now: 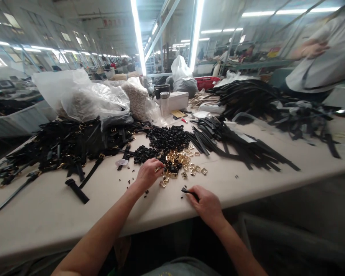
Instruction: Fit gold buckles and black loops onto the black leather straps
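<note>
The right hand (208, 205) pinches a black strap (193, 194) in its fingers, near the front edge of the worktop (40, 222). The left hand (147, 173) is at the gold buckles (178, 155) and black loops (168, 137); I cannot tell if its fingers grip one.

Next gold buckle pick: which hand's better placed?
Left, I'd say: the left hand is at the edge of the gold buckles; the right hand sits nearer the table edge, holding a black strip.
</note>
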The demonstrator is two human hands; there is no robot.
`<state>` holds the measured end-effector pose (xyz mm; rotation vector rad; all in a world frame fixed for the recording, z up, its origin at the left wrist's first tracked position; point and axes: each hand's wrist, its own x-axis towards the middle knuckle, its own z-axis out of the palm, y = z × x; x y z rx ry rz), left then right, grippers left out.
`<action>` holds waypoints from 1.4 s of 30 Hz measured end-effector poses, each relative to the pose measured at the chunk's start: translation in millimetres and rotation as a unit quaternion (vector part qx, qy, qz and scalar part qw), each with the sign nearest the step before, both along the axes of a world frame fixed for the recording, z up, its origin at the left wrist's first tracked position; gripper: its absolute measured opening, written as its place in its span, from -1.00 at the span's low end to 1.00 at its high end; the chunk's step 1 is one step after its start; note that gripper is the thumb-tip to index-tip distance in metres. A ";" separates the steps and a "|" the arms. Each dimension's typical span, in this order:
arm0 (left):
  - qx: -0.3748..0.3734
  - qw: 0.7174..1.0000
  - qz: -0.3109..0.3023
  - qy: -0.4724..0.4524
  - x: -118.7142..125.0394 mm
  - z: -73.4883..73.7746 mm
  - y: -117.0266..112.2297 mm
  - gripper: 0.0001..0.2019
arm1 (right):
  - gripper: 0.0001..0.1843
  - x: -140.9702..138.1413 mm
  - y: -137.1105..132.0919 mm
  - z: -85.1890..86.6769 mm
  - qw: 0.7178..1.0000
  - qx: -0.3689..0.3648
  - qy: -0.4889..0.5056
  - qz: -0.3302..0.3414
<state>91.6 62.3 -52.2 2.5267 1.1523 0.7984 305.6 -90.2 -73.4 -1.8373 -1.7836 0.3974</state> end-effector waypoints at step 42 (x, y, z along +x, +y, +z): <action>-0.562 0.648 0.058 -0.511 -7.3 15.9 -119.3 -0.70 | -0.86 -51.0 -5.5 43.0 0.973 0.182 0.098 0.107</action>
